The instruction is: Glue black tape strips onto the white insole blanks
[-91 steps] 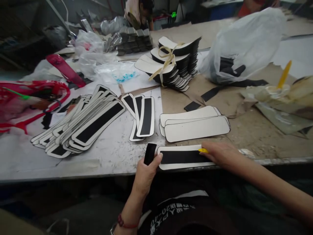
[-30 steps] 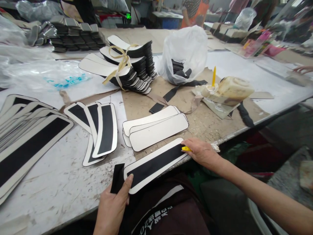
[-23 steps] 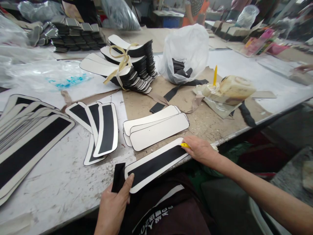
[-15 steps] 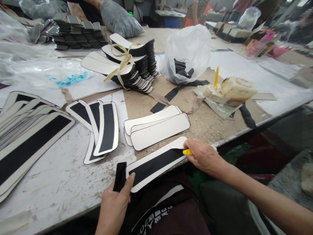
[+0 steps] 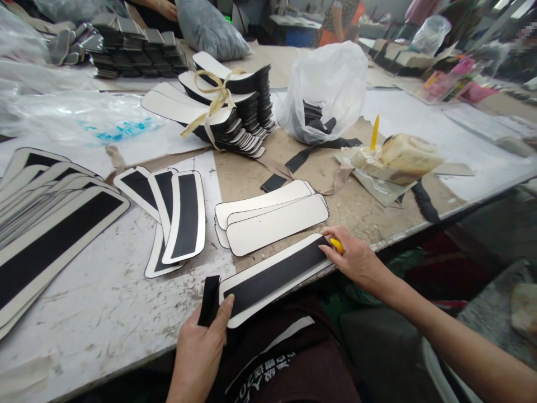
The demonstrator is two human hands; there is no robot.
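Left hand [image 5: 201, 341] clamped on white panel [image 5: 268, 261] at table [image 5: 104, 313] near edge, right hand [image 5: 358, 256] gripping yellow tool [image 5: 337, 245] by black strip [image 5: 274, 274]; uneven pull could skew it.

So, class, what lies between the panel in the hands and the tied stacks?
In the head view, plain white panels lie between the held panel and tied stacks, with some black strip beyond.
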